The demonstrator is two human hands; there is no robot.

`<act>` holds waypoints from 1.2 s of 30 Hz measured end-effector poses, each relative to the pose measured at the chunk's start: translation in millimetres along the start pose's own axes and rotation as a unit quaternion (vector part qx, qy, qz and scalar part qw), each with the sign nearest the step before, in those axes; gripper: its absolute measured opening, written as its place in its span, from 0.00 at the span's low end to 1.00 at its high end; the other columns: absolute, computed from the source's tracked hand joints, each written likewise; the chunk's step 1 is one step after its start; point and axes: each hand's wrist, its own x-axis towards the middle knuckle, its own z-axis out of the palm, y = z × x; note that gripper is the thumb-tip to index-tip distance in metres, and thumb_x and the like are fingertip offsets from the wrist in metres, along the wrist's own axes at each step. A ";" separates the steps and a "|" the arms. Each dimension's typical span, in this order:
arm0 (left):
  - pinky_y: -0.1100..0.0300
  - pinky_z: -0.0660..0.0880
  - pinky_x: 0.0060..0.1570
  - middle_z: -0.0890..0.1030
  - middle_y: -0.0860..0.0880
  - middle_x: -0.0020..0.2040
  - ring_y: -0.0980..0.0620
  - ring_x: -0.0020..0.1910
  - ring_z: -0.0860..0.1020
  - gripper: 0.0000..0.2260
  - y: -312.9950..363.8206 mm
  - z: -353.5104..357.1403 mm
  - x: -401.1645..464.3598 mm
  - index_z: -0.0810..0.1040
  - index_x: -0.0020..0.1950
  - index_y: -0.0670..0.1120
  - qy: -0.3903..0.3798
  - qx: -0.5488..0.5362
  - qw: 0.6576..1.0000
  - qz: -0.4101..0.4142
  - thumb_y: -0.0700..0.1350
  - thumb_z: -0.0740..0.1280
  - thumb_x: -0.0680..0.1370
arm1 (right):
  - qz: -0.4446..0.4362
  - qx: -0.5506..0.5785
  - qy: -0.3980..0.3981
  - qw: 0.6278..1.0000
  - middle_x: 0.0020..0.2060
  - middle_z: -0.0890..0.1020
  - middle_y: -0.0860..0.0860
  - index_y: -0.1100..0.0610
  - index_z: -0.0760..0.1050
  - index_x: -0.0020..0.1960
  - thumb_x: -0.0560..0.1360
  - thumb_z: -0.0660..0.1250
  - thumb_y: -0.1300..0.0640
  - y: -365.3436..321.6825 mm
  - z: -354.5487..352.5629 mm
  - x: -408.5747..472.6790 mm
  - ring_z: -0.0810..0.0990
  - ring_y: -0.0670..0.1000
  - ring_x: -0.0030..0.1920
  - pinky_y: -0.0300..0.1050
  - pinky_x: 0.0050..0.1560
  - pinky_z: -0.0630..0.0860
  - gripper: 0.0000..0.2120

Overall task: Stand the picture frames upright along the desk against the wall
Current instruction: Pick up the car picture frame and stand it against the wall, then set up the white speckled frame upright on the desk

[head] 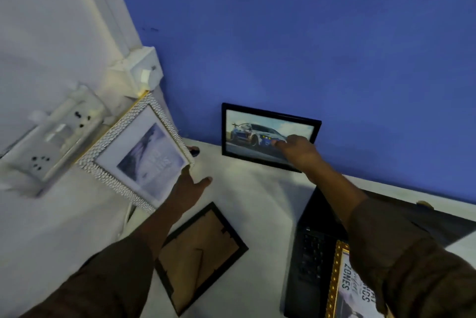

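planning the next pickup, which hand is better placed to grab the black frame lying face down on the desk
Left. The left hand hovers open just above the face-down black frame, by the white studded frame. The right hand is farther off, fingers on the car picture frame at the blue wall.

White desk (257,196): black car frame (268,134) upright at wall, face-down black frame (201,253), laptop (311,253).

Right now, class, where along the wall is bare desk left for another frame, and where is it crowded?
Free: desk between white studded frame and car frame. Crowded: laptop with gold frame on it, face-down frame in front.
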 end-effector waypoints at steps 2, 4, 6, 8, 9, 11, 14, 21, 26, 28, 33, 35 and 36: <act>0.51 0.59 0.76 0.63 0.45 0.79 0.44 0.76 0.64 0.44 -8.6 -9.2 -26.1 0.55 0.81 0.44 0.012 -0.040 0.999 -0.028 0.62 0.71 0.73 | -0.021 0.006 -0.027 0.999 0.58 0.82 0.55 0.57 0.79 0.58 0.76 0.67 0.38 -7.8 12.4 -6.9 0.78 0.59 0.59 0.47 0.53 0.75 0.24; 0.53 0.58 0.76 0.60 0.45 0.80 0.45 0.77 0.62 0.40 -25.2 -21.6 -51.9 0.53 0.81 0.43 0.049 -0.063 0.995 -0.056 0.53 0.71 0.77 | -0.054 0.014 -0.060 0.997 0.48 0.79 0.50 0.50 0.78 0.47 0.77 0.67 0.39 -16.9 31.4 -16.1 0.77 0.56 0.54 0.44 0.44 0.74 0.14; 0.55 0.62 0.73 0.63 0.45 0.79 0.47 0.75 0.66 0.37 -40.1 -33.2 -70.3 0.56 0.80 0.44 0.087 -0.092 0.990 -0.070 0.51 0.71 0.77 | -0.078 0.015 -0.100 0.992 0.52 0.80 0.50 0.52 0.79 0.51 0.77 0.67 0.39 -25.9 47.9 -23.3 0.77 0.55 0.54 0.44 0.46 0.75 0.16; 0.60 0.66 0.65 0.70 0.44 0.75 0.48 0.69 0.71 0.33 -51.3 -47.7 -87.4 0.61 0.78 0.44 0.126 -0.115 0.981 -0.091 0.50 0.71 0.78 | -0.090 0.013 -0.121 0.988 0.63 0.80 0.53 0.56 0.77 0.65 0.75 0.66 0.35 -37.9 67.4 -29.0 0.78 0.57 0.61 0.50 0.60 0.76 0.29; 0.60 0.66 0.62 0.71 0.44 0.73 0.47 0.68 0.72 0.31 -56.7 -54.3 -92.6 0.63 0.77 0.44 0.136 -0.121 0.978 -0.106 0.50 0.71 0.78 | -0.101 0.017 -0.135 0.986 0.64 0.79 0.55 0.57 0.76 0.67 0.75 0.65 0.35 -43.7 76.0 -31.3 0.79 0.58 0.62 0.52 0.62 0.75 0.31; 0.59 0.67 0.60 0.73 0.44 0.72 0.46 0.65 0.73 0.30 -64.1 -69.6 -101.1 0.64 0.76 0.46 0.147 -0.130 0.973 -0.120 0.53 0.69 0.78 | -0.125 0.013 -0.158 0.979 0.63 0.80 0.57 0.59 0.77 0.65 0.76 0.65 0.36 -57.6 93.9 -30.5 0.80 0.58 0.60 0.55 0.63 0.75 0.30; 0.57 0.69 0.58 0.74 0.44 0.70 0.46 0.63 0.75 0.31 -77.4 -86.7 -99.9 0.64 0.76 0.47 0.154 -0.140 0.969 -0.134 0.57 0.68 0.77 | -0.135 0.022 -0.184 0.973 0.66 0.78 0.55 0.58 0.75 0.68 0.73 0.65 0.32 -78.8 116.5 -27.2 0.79 0.57 0.63 0.54 0.64 0.75 0.35; 0.52 0.76 0.59 0.78 0.45 0.63 0.45 0.59 0.79 0.30 -109.7 -114.0 -51.4 0.70 0.71 0.47 0.150 -0.122 0.969 -0.157 0.56 0.74 0.73 | -0.177 -0.001 -0.185 0.967 0.56 0.81 0.60 0.64 0.77 0.58 0.82 0.61 0.44 -120.0 175.8 20.8 0.80 0.60 0.57 0.53 0.58 0.75 0.22; 0.61 0.69 0.57 0.77 0.49 0.58 0.51 0.57 0.76 0.27 -124.5 -116.8 -10.7 0.72 0.70 0.44 0.091 -0.072 0.981 -0.154 0.51 0.74 0.74 | -0.159 -0.017 -0.176 0.971 0.65 0.78 0.58 0.60 0.75 0.65 0.85 0.56 0.50 -138.6 212.3 68.7 0.77 0.58 0.63 0.50 0.63 0.71 0.18; 0.63 0.67 0.58 0.77 0.51 0.59 0.49 0.61 0.77 0.25 -131.8 -115.8 6.9 0.73 0.70 0.43 0.067 -0.055 0.986 -0.145 0.48 0.74 0.76 | -0.172 0.013 -0.186 0.967 0.70 0.74 0.53 0.55 0.71 0.73 0.85 0.54 0.46 -150.4 222.9 81.2 0.73 0.55 0.69 0.49 0.69 0.68 0.21; 0.65 0.70 0.48 0.82 0.48 0.55 0.52 0.50 0.79 0.15 -149.7 -109.7 34.9 0.81 0.58 0.42 0.015 -0.007 0.988 -0.156 0.52 0.70 0.78 | -0.185 0.074 -0.232 0.952 0.66 0.79 0.48 0.48 0.74 0.67 0.80 0.54 0.36 -152.2 255.0 103.7 0.76 0.51 0.66 0.56 0.72 0.70 0.24; 0.63 0.71 0.42 0.83 0.46 0.49 0.52 0.43 0.80 0.14 -151.4 -108.1 33.8 0.80 0.49 0.40 0.019 -0.003 0.987 -0.157 0.52 0.70 0.78 | -0.202 0.089 -0.207 0.953 0.60 0.82 0.50 0.53 0.77 0.62 0.79 0.57 0.37 -146.9 258.2 101.4 0.79 0.52 0.62 0.56 0.69 0.73 0.24; 0.63 0.71 0.40 0.83 0.45 0.46 0.54 0.39 0.78 0.15 -151.0 -107.5 33.8 0.80 0.48 0.39 0.023 0.002 0.988 -0.154 0.51 0.69 0.78 | -0.204 0.093 -0.198 0.954 0.57 0.83 0.50 0.54 0.77 0.60 0.80 0.58 0.39 -147.1 257.1 102.1 0.80 0.51 0.59 0.54 0.66 0.75 0.22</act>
